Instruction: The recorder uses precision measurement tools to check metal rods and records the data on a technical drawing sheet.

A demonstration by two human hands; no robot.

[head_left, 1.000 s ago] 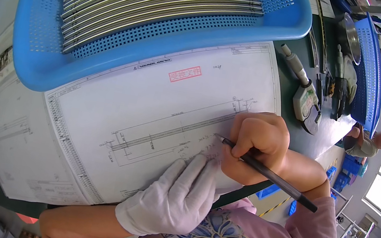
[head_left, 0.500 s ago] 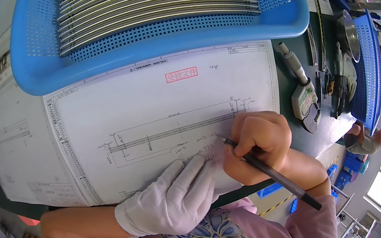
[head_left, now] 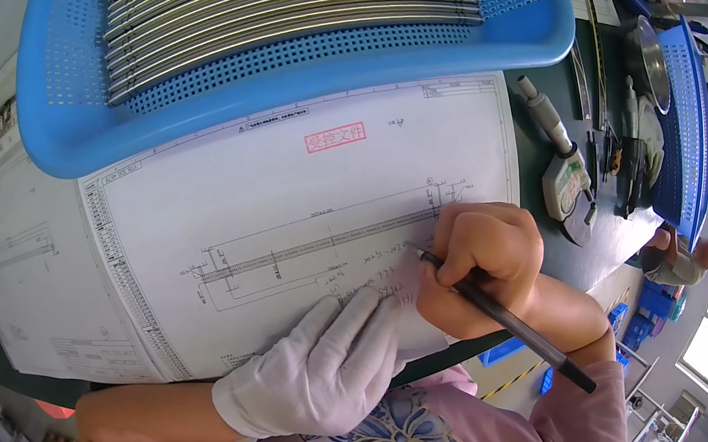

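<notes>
Bare and closed round a dark pen (head_left: 532, 333), my right hand (head_left: 489, 267) rests on a printed technical drawing (head_left: 188, 203). The pen's tip is at handwritten notes below the drawn long part. My left hand (head_left: 315, 369), in a white glove, lies flat on the sheet's near edge with its fingers stretched out beside the notes. A red stamp mark (head_left: 336, 137) shows on the upper part of the paper. Beyond the sheet, a blue perforated basket (head_left: 303, 77) holds several long shiny metal rods (head_left: 295, 14) and overlaps the paper's far edge.
A digital micrometer (head_left: 563, 176) lies right of the drawing on the dark green table. Farther right are a metal bowl (head_left: 650, 65) and another blue basket (head_left: 691, 137). A second drawing sheet (head_left: 35, 280) lies at left. In the right background a person (head_left: 684, 260) is visible.
The pen and my right hand have shifted very slightly at the notes. My left hand stays in place on the paper.
</notes>
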